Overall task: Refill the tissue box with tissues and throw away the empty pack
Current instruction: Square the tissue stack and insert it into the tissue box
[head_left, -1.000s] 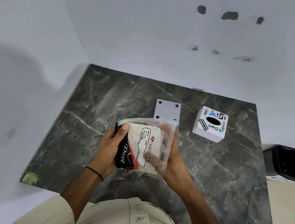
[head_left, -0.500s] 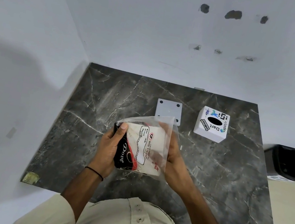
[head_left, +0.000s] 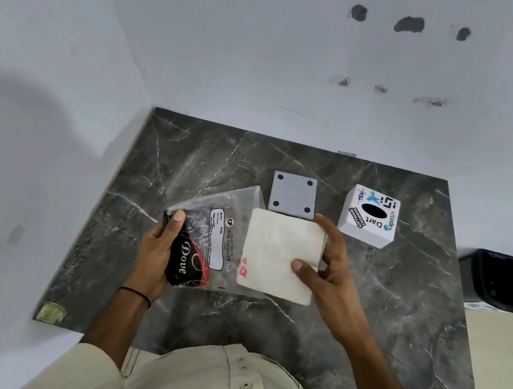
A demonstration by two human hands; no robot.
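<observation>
My left hand grips the clear plastic tissue pack by its black and red printed end, above the dark marble table. My right hand pinches a white stack of tissues, thumb on top, and most of the stack is out of the pack's open right side. The white tissue box, covered in stickers with a dark oval slot on top, stands on the table to the right, apart from both hands.
A grey square plate with four dark dots lies just behind the tissues. A black bin stands on the floor beyond the table's right edge. White walls close the back and the left side.
My right hand has pulled the white tissue stack rightwards out of the plastic pack. The left hand still holds the pack's printed end.
</observation>
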